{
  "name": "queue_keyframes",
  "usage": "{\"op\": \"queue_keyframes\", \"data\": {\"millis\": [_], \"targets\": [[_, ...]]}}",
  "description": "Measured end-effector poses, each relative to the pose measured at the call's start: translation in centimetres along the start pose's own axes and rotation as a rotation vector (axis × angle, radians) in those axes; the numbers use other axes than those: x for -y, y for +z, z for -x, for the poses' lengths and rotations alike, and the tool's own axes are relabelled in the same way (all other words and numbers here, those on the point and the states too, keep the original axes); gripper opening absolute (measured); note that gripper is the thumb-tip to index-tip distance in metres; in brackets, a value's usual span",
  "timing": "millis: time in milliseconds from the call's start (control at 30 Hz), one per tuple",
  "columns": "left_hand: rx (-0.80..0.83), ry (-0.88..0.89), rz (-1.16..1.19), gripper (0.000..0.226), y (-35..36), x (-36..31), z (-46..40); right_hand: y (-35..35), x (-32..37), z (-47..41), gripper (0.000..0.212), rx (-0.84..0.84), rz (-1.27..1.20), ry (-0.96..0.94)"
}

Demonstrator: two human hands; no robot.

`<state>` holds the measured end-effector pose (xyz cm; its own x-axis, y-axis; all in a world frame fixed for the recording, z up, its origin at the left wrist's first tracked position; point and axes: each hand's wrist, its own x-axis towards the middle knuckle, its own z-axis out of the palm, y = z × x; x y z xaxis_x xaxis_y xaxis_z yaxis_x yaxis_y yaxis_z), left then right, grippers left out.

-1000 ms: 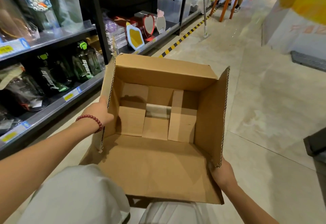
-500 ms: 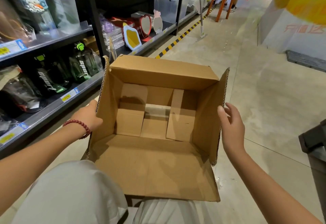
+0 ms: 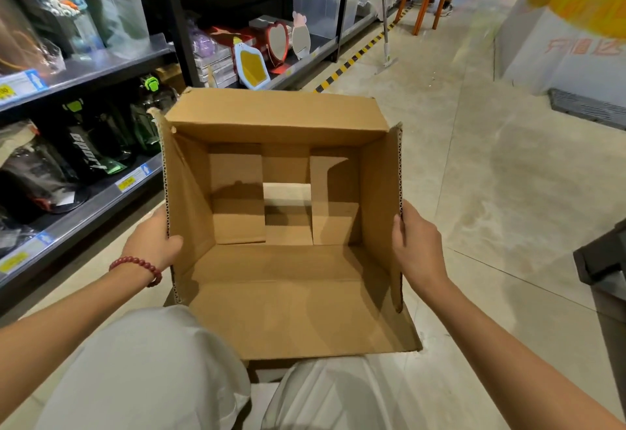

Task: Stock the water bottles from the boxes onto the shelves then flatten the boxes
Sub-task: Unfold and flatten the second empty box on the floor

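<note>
Shop aisle floor (image 3: 491, 165) is lying under the empty box (image 3: 288, 260), which is sitting open-topped between both hands. I'm seeing my left hand (image 3: 154, 243) gripping its left wall and my right hand (image 3: 418, 246) clasping its right flap, equally near.

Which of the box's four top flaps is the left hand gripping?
The left side flap; the left hand wraps its edge, thumb inside.
</note>
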<state>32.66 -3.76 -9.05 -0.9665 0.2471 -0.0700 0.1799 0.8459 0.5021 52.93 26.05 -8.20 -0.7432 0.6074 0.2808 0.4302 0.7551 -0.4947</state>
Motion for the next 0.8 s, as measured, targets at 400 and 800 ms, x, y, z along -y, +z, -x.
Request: {"op": "queue_keyframes", "data": {"millis": [400, 800], "targets": [[0.230, 0.049, 0.022, 0.053, 6.4, -0.4, 0.5, 6.7, -2.9, 0.1, 0.023, -0.033, -0.193, 0.372], [-0.069, -0.179, 0.129, 0.056, 4.9, -2.1, -1.4, 10.0, -5.2, 4.7, 0.026, 0.007, -0.145, 0.445]]}}
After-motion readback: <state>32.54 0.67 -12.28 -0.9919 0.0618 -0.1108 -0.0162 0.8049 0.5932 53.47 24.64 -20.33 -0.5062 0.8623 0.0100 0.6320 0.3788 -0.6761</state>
